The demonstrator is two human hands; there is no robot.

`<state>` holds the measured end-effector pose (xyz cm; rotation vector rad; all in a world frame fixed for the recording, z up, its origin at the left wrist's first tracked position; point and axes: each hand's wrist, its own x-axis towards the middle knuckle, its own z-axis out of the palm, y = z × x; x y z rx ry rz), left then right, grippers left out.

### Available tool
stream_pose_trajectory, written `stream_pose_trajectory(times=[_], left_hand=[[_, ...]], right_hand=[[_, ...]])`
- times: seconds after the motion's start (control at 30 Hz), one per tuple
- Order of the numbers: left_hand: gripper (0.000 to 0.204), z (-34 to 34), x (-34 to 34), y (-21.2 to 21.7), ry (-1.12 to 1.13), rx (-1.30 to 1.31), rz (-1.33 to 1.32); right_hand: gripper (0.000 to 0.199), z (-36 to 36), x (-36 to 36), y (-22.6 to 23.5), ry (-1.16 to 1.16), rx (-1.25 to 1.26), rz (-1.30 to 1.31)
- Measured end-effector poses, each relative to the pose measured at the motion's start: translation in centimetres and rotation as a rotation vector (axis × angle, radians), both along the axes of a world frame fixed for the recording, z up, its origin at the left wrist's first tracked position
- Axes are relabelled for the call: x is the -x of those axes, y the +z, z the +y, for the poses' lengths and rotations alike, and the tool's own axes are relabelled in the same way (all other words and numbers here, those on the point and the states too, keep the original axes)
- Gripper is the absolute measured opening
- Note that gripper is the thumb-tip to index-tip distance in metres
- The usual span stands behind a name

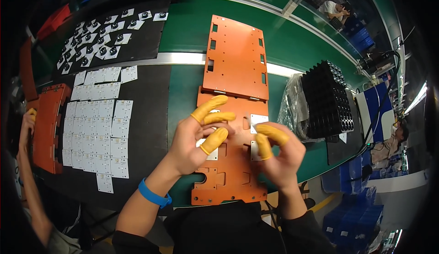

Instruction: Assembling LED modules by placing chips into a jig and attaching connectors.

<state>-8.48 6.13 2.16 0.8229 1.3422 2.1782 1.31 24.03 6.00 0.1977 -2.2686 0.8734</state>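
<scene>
An orange hinged fixture (237, 58) lies in front of me with its lid folded back. White circuit boards (255, 150) sit in recesses on its lower half, partly covered by my hands. Over the left side of this half hovers my left hand (191, 137), yellow finger cots on its thumb and fingers, which are bent but apart with nothing visible between them. My right hand (280, 156), also in yellow cots, is above the right-hand boards. Its thumb and forefinger tips come together beside the upper board; whatever they hold, if anything, is hidden.
Rows of white circuit boards (94, 126) lie on a black mat at left. Behind them are boards with round black parts (103, 39). Black stacked trays (327, 101) in clear plastic stand at right. A co-worker's hand (27, 126) touches another orange fixture (48, 128) at far left.
</scene>
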Motion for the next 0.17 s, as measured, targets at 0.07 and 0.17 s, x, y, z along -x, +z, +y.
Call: stream_pose_trajectory(times=[0.07,0.17], left_hand=[[0.057,0.0,0.1,0.7,-0.193,-0.143,-0.277],[0.067,-0.4,0.6,0.5,-0.258,-0.049,-0.205]], right_hand=[[0.019,-1.3,1.3,-0.1,0.063,-0.043,-0.007],[0.019,-2.0,2.0,0.1,0.090,-0.108,-0.075]])
